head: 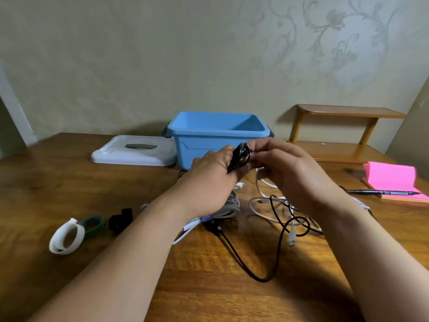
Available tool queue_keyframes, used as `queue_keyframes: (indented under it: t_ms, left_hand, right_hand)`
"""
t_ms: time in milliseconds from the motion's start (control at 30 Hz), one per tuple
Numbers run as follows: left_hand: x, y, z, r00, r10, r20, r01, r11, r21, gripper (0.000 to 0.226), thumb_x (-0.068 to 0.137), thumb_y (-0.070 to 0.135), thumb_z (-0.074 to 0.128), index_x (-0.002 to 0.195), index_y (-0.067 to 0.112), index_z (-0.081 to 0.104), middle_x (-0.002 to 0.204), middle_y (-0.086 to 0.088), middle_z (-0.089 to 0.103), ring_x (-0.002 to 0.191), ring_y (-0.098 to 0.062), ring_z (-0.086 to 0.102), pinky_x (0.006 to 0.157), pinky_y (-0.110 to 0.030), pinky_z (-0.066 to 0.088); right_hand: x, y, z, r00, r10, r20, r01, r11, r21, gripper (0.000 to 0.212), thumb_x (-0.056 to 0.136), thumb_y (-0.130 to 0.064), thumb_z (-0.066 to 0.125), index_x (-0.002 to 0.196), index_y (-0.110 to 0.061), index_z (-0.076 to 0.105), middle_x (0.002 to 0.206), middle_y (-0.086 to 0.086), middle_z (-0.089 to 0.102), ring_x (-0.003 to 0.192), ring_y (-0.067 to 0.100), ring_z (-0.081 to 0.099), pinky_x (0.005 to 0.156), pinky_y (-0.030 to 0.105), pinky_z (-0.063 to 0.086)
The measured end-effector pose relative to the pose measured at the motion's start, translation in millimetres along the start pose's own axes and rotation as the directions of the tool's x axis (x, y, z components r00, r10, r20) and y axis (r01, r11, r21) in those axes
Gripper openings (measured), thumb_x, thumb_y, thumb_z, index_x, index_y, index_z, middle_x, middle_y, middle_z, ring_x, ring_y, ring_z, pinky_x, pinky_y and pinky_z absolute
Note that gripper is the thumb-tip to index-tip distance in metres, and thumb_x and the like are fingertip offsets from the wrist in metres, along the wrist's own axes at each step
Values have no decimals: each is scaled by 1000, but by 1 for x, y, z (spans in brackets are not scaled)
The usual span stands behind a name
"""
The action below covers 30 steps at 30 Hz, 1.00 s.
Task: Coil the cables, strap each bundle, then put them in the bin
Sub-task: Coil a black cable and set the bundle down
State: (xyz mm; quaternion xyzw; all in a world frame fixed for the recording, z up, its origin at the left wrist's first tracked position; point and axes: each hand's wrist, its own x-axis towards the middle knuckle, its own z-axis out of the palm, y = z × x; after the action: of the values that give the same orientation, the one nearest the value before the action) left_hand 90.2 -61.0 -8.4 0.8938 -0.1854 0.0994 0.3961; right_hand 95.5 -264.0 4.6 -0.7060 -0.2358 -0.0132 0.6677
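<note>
Fingers (262, 148) of both hands curl round a black cable coil (239, 156).
The left hand (209, 168) grips the loops so they can't spring open, the right hand (287, 166) pinches the top, likely tucking the end; straps (58, 240) wait on the desk (116, 194), the blue bin (199, 145) just behind.

A home room: floral-embossed wallpaper (325, 31) rises behind a wooden counter (69, 182) carrying a small wooden shelf (348, 112).

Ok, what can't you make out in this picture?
Head view:
- bin: floor hidden by its front wall.
- black cable: coil mostly covered by left hand and right hand; loop count unclear.
- grey cable: partly hidden behind the left wrist.
- pen: lettering too small.
- black strap: blurred, shape unclear.
</note>
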Motion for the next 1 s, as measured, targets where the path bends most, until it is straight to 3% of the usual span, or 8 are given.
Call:
queue_keyframes:
  t_ms: [100,200,300,367,500,700,867,1000]
  left_hand:
    - [-4,6,-3,1000,15,-25,-12,995,101,28,103,62,48,121,43,58,109,10,74,104,-19,69,92,-49,56]
    - [-10,15,-2,997,30,77,-49,966,254,7,109,39,47,113,35,52,98,5,68,88,-21,66,81,-49,57]
    - [-14,22,1,997,47,67,-59,981,184,27,105,43,59,127,31,49,108,6,72,93,-17,67,75,-39,54]
    - [-17,26,3,997,41,65,-49,990,130,27,103,44,65,116,28,47,99,10,69,85,-9,64,64,-29,45]
    - [-22,28,7,990,118,78,-127,985,117,20,106,45,60,104,30,46,93,9,68,82,-10,64,68,-39,52]
    - [-26,24,0,993,99,60,-109,974,198,14,111,41,50,119,31,56,100,5,72,88,-17,66,77,-46,56]
    - [-29,20,1,995,97,18,-98,993,71,13,109,42,55,119,34,58,104,11,72,90,-7,64,75,-33,54]
    - [-37,22,4,995,91,28,-94,990,102,16,112,42,48,110,28,55,98,6,68,89,-16,65,78,-49,56]
  right_hand:
    - [-8,-6,17,998,-59,-13,57,994,-98,40,98,-49,55,124,-23,70,108,1,78,104,16,72,88,37,52]
    - [-14,-4,39,983,-166,-76,120,904,-411,46,96,-67,63,110,-23,61,85,-8,72,81,6,66,73,28,52]
    - [-5,5,46,940,-237,-243,77,847,-526,32,104,-44,61,88,-16,56,72,-2,61,66,12,54,63,36,44]
    - [0,10,41,912,-253,-323,44,843,-536,28,105,-31,59,85,-12,56,69,2,61,66,19,54,62,39,43]
    - [-5,8,37,858,-291,-424,67,880,-470,38,108,-37,58,86,-6,59,71,8,61,61,15,51,57,34,41]
    - [-17,0,45,923,-291,-251,116,833,-541,53,98,-67,56,95,-14,59,71,2,63,64,11,55,59,32,42]
    - [-6,8,47,885,-365,-288,121,779,-615,42,106,-41,61,81,-11,47,61,1,51,59,19,44,56,34,36]
    - [-6,10,44,855,-379,-355,103,794,-599,39,107,-36,61,82,-9,49,62,0,54,58,16,45,52,22,33]
